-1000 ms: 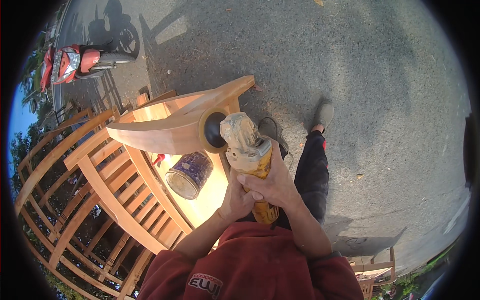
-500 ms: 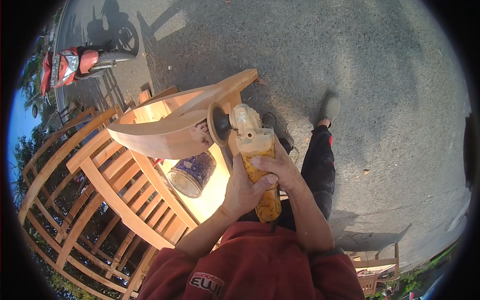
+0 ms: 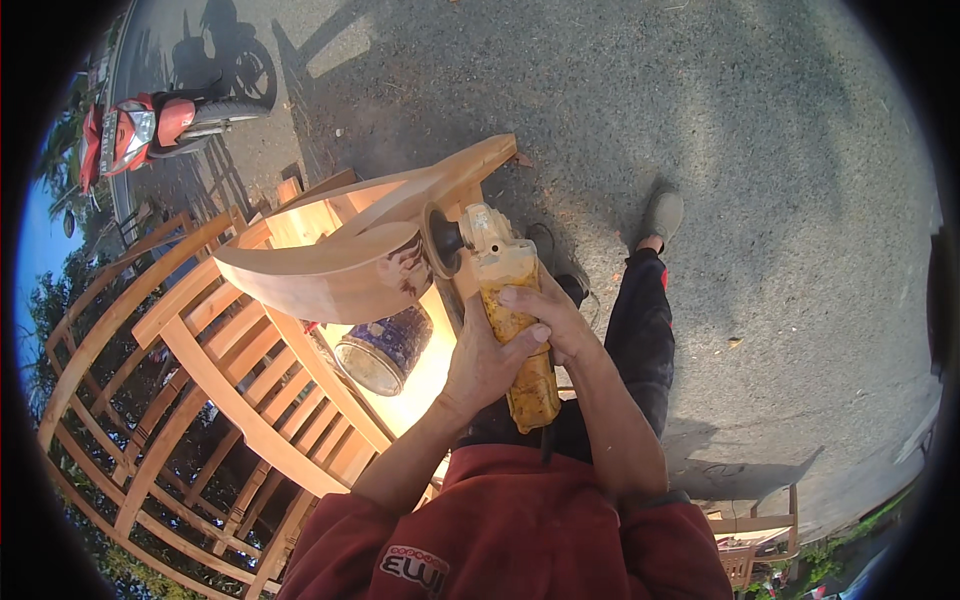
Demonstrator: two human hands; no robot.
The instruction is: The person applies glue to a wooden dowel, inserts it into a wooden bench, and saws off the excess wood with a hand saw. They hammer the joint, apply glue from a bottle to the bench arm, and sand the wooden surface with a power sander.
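Both my hands are wrapped round a worn yellow angle grinder [image 3: 517,330] with a pale gear head. My left hand [image 3: 483,368] grips its body from the left, and my right hand [image 3: 556,322] closes on it from the right, thumb on top. The grinder's round sanding disc [image 3: 441,241] stands on edge against or just beside the end of a curved wooden armrest [image 3: 325,275]; I cannot tell whether they touch. Dark reddish marks show on that end. Below the armrest, a dented blue can [image 3: 385,350] lies on its side on the pale wooden seat [image 3: 425,400].
A slatted wooden backrest [image 3: 270,385] adjoins the seat on the left, with several bare wooden frames [image 3: 130,460] beyond. A red motorcycle [image 3: 150,133] stands far left on the asphalt [image 3: 780,200]. My shod foot [image 3: 664,215] is to the right.
The grinder has tipped slightly, its disc shifting a little right and its lower end rising. More of the armrest's dark-marked end shows. Both hands keep their hold.
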